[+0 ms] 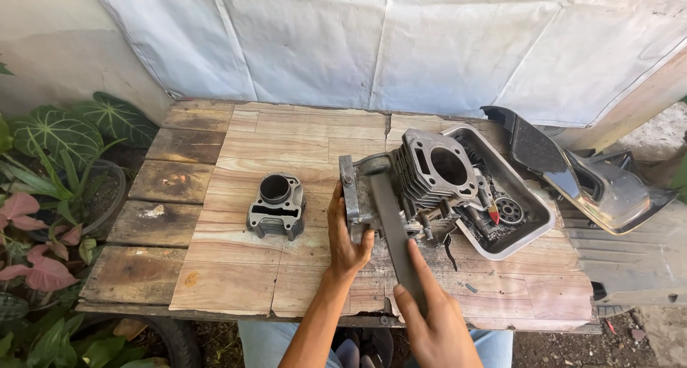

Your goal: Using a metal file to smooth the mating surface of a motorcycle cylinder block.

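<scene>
On the wooden table, seen from just behind the seated person:

Table: a worn top [243,260] of pale planks, darker and stained along its left edge, with a white sheet hanging behind it.

Engine block: a grey metal assembly [422,182] with a finned cylinder and a round bore facing up; it sits right of the table's middle, its far side leaning against the tray.

Left hand: the left hand [348,232] is cupped against the near-left end of the engine block, thumb and fingers curled round the flat metal edge there, gripping it.

Right hand: the right hand [429,314] is closed around the near end of a long flat grey bar [392,232], forefinger stretched along its top face.

Bar: it runs from that grip up and away to the engine block, its far end lying against the block's left part, just beside the left hand.

Spare cylinder: a second, smaller finned cylinder [276,207] stands alone on the planks, well left of both hands, bore upward.

Tray: a white rectangular tray [533,232] holds dark oily parts, among them a small toothed gear [509,210].

Right edge: a glossy dark plastic cover [572,175] rests beyond the tray.

Left edge: green and pink leafy plants [43,196] crowd beside the table.
</scene>
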